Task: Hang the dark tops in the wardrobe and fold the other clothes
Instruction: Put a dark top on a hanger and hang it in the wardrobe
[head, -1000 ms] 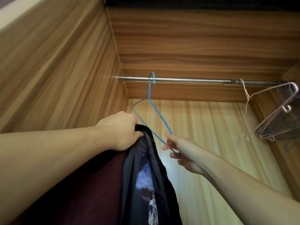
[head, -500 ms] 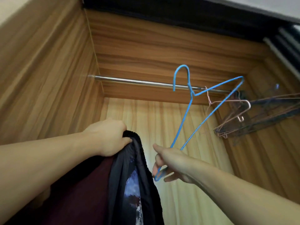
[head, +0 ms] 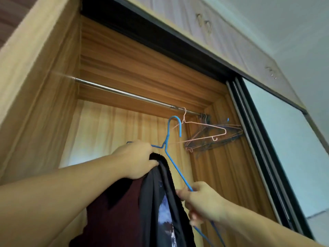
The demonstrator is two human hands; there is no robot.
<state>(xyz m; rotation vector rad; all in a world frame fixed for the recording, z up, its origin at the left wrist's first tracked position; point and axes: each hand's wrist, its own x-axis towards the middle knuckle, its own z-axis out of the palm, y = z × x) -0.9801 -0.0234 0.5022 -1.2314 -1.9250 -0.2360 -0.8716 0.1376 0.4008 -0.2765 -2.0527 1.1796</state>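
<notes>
Open wardrobe (head: 53, 107), steel rail (head: 124, 94) overhead: left hand (head: 137, 160) grips the black top (head: 160, 202), right hand (head: 201, 200) pinches the blue hanger (head: 175, 168) below the rail.

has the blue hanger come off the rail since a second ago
Yes. The blue hanger has left the rail; its hook now hangs free below, held by the right hand.

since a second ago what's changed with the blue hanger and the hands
The blue hanger has come off the rail: the right hand lifted it off and brought it down and across to the dark top, gripping its lower wire. The left hand still grips the top's collar. The pink hanger and the dark hangers stay on the rail.
</notes>
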